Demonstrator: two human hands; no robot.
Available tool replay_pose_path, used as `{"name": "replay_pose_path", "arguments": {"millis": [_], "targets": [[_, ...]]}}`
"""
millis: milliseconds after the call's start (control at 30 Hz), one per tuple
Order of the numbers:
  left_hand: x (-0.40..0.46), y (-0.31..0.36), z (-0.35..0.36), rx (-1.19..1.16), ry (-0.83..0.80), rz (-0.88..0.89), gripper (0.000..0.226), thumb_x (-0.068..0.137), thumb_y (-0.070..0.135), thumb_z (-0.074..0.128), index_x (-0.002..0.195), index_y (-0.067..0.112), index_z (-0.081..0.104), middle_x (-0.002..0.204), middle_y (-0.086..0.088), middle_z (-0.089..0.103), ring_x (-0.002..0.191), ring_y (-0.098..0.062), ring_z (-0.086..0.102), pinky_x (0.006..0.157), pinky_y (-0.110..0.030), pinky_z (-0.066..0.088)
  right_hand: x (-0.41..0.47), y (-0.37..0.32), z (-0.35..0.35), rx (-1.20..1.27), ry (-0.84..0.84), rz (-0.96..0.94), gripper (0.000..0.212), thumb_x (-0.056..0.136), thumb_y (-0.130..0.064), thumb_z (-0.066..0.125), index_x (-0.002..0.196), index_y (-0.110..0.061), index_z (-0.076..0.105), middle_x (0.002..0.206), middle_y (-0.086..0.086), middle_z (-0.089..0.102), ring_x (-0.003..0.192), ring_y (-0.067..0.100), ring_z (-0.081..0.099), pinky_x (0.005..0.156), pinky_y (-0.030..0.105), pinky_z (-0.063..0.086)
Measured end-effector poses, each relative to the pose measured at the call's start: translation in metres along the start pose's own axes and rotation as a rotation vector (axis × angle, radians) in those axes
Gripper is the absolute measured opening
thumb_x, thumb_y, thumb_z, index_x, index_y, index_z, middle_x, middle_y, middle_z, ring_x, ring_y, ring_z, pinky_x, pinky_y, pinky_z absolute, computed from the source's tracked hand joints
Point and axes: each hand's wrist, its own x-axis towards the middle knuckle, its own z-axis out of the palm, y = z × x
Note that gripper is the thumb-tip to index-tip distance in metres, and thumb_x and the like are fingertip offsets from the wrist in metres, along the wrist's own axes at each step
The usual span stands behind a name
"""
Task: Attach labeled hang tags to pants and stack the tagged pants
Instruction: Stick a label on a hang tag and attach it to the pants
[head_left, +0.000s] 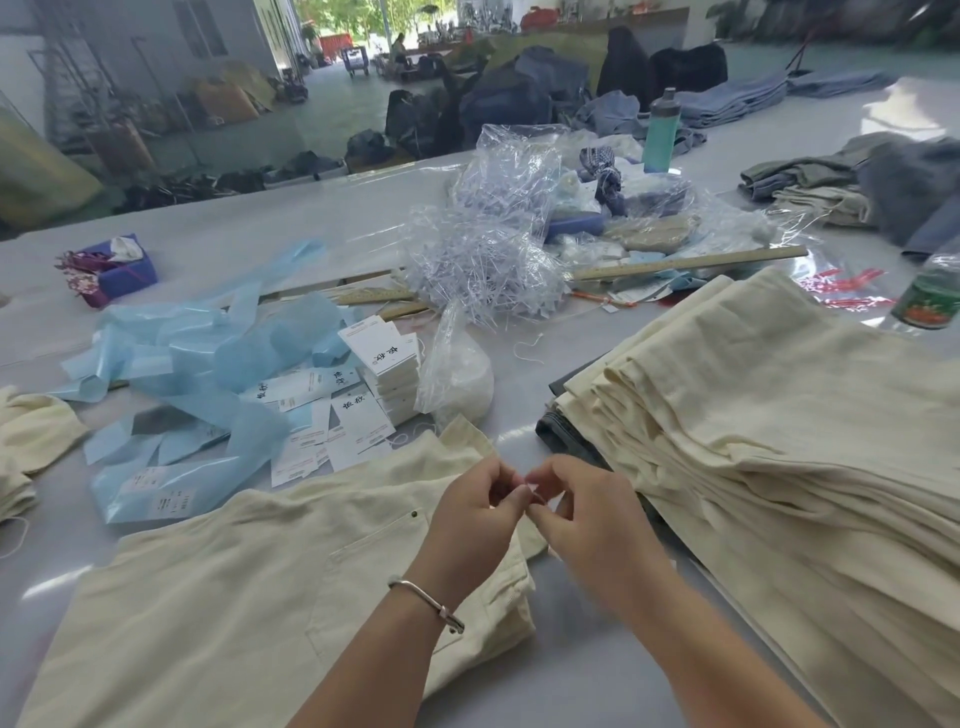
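- Pants (270, 587), cream and folded, lie flat on the grey table (332, 218) right in front of me in the head view, waistband end toward the middle, with a small pocket rivet showing.
- Left hand (475, 514) and right hand (587, 514) meet just above the waistband corner; each grip is nearly closed, fingertips pinching something small and pale between them. I judge it a tag string or fastener, but it is too fine to be sure.
- To do this step well, I would keep the pinch tight and low over the cloth, thread through one loop only, and check the knot before letting go.
- Hang tags (387, 358), white with dark printing, sit stacked and scattered beyond the pants, amid blue plastic sheets (228, 364).
- Stack of cream pants (779, 441) rises on the right, just beside my right hand; I take it as the tagged pile.
- Clear plastic bag (498, 218) at the table's middle spills thin clear fasteners; a smaller clear bag (457, 364) beside the tags holds something white.
- Purple box (119, 270) on the left holds crumpled tissue.
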Motion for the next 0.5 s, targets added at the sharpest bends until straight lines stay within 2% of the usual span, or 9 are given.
{"name": "replay_pose_path", "arguments": {"millis": [100,233,333,433,500], "targets": [[0.000,-0.005,-0.001,0.039,0.011,0.025,0.028,0.087,0.003,0.062,0.069,0.022,0.054,0.062,0.012,0.052,0.056,0.004,0.046,0.059,-0.012,0.038,0.003,0.007,0.004,0.074,0.006,0.037,0.012,0.084,-0.013,0.069,0.073,-0.017,0.067,0.061,-0.001,0.064,0.056,0.017,0.060,0.061,0.040,0.053],[0.002,-0.017,-0.002,0.030,0.001,0.010,0.028,0.087,0.003,0.063,0.070,0.023,0.055,0.062,0.012,0.054,0.056,0.006,0.048,0.058,-0.010,0.039,0.004,0.017,0.011,0.115,0.001,0.038,0.013,0.086,-0.009,0.068,0.074,-0.014,0.070,0.060,-0.001,0.064,0.058,0.018,0.059,0.063,0.042,0.052],[0.004,-0.032,-0.006,0.032,0.003,-0.060,0.021,0.086,0.006,0.066,0.073,0.022,0.059,0.067,0.012,0.058,0.059,0.006,0.050,0.059,-0.010,0.040,0.006,0.026,0.019,0.113,0.019,0.051,0.013,0.085,-0.008,0.068,0.076,-0.016,0.072,0.062,-0.005,0.065,0.060,0.012,0.060,0.063,0.036,0.052],[0.003,-0.053,-0.015,0.121,0.057,-0.119,0.016,0.085,0.009,0.067,0.082,0.023,0.061,0.078,0.009,0.062,0.068,0.003,0.054,0.067,-0.010,0.041,0.009,0.035,0.025,0.028,0.099,0.060,0.012,0.082,-0.013,0.070,0.073,-0.021,0.071,0.064,-0.013,0.064,0.062,0.004,0.058,0.060,0.020,0.046],[-0.001,-0.065,-0.020,0.198,0.041,-0.165,0.016,0.083,0.014,0.070,0.083,0.027,0.061,0.081,0.010,0.064,0.073,0.000,0.057,0.069,-0.009,0.041,0.011,0.038,0.028,0.001,0.122,0.048,0.011,0.080,-0.013,0.073,0.072,-0.020,0.071,0.066,-0.011,0.064,0.061,0.005,0.057,0.060,0.023,0.047]]}}
